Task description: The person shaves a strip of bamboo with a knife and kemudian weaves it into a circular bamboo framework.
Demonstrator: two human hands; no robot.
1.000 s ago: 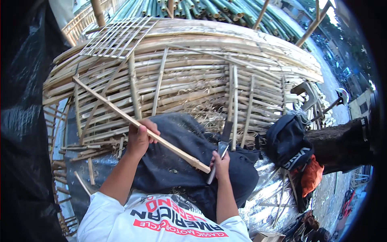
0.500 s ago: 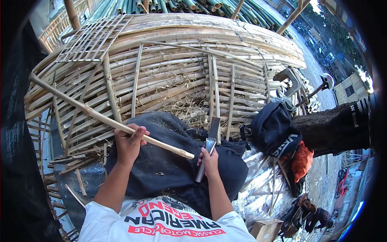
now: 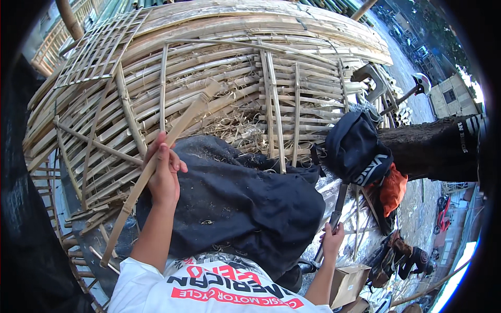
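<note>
My left hand [image 3: 166, 169], fingers closed, grips a long flat bamboo strip [image 3: 133, 201] that slants from lower left to upper right across the frame. A thinner bamboo stick [image 3: 96, 141] runs leftward from behind that hand; whether the hand also holds it I cannot tell. Off to the right, beside my lap, my right hand [image 3: 332, 240] is closed round the handle of a knife [image 3: 342, 198], its dark blade pointing away from me. Dark cloth [image 3: 240, 208] with a few shavings covers my lap between the hands.
Ahead lies a wide slatted bamboo stack [image 3: 209, 109] with curled shavings on it. A lattice panel [image 3: 102, 49] rests at the far left. To the right are a dark bag [image 3: 357, 148], an orange cloth [image 3: 392, 193], a tree trunk [image 3: 417, 151] and a cardboard box [image 3: 348, 284].
My right hand has moved right with the knife, away from the bamboo. The strip in my left hand has turned from sloping down rightward to rising toward the upper right.
</note>
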